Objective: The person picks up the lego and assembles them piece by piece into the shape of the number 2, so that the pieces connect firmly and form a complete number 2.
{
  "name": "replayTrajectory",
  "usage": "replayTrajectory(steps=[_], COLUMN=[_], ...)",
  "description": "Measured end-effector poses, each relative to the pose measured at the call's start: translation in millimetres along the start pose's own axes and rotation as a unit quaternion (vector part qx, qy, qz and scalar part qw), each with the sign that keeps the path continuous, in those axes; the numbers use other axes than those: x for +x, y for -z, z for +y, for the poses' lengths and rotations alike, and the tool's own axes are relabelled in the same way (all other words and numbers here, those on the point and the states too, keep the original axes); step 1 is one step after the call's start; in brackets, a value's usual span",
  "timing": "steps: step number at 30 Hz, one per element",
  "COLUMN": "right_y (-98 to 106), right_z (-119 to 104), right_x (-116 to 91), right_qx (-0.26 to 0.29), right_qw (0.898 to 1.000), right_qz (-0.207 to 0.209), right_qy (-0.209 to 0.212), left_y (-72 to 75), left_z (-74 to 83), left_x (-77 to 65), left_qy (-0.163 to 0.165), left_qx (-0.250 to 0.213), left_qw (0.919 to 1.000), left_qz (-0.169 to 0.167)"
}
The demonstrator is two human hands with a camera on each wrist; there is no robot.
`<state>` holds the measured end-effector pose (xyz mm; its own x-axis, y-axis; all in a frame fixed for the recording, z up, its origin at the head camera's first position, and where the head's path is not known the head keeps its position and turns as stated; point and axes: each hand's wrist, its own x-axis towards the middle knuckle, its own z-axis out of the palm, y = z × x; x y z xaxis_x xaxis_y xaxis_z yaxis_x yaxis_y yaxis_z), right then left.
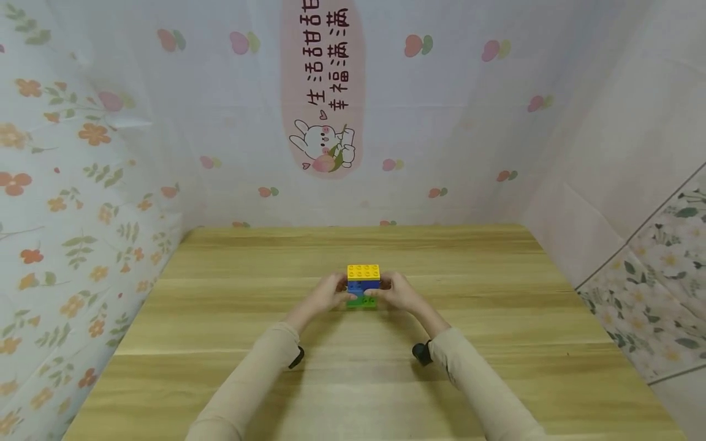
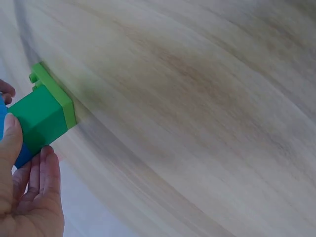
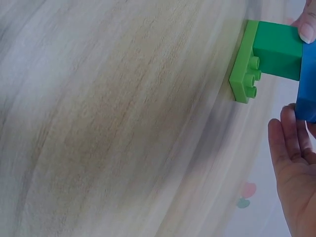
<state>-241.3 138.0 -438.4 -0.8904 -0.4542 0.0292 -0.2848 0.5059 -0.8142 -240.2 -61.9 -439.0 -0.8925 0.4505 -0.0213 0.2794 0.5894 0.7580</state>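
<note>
A small stack of toy building bricks stands at the middle of the table. At its foot lies a light green studded plate (image 3: 242,69), with a darker green brick (image 2: 40,118) on one part of it. Above that comes blue brick (image 1: 372,285), and a yellow brick (image 1: 363,271) with studs tops the stack. From the left side my left hand (image 1: 326,293) grips the stack, thumb in front where blue meets green, fingers behind. My right hand (image 1: 401,294) holds the blue part from the right, its thumb across the front.
The wood-grain table (image 1: 353,380) stretches around the stack on all sides. A printed cloth with fruit and a rabbit (image 1: 322,144) hangs behind it. Flowered cloth (image 1: 83,245) borders the left side, and more hangs at the right.
</note>
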Motion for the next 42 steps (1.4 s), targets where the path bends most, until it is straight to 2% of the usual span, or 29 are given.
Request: replayTrajectory(steps=[11,18,27,30,36,42], right_y=[3,9,10,9,5,3], right_z=[-2,-6,-7,-6,-6,-6], right_x=[-5,-5,-5,-3,0,1], right_qx=[0.017,0.0,-0.004,-0.007,0.003,0.001], right_qw=[1.0,0.999,0.998,0.998,0.997,0.998], right_qz=[-0.016,-0.035,-0.05,-0.047,-0.025,0.002], right_qy=[-0.006,-0.02,-0.027,-0.034,-0.068,-0.065], left_y=[2.0,4.1,5.6,6.4,6.0,4.1], left_z=[7.5,6.9,10.6,12.5,12.2,13.1], left_x=[-4.9,-5.7,-7.1,-7.1,-9.1,-7.9], left_qy=[0.013,0.006,0.017,0.023,0.064,0.066], left_qx=[-0.003,0.004,0.002,0.002,-0.007,-0.005], left_qw=[0.9997,0.9995,0.9991,0.999,0.9978,0.9978], left_qz=[-0.019,-0.03,-0.04,-0.038,-0.017,-0.008])
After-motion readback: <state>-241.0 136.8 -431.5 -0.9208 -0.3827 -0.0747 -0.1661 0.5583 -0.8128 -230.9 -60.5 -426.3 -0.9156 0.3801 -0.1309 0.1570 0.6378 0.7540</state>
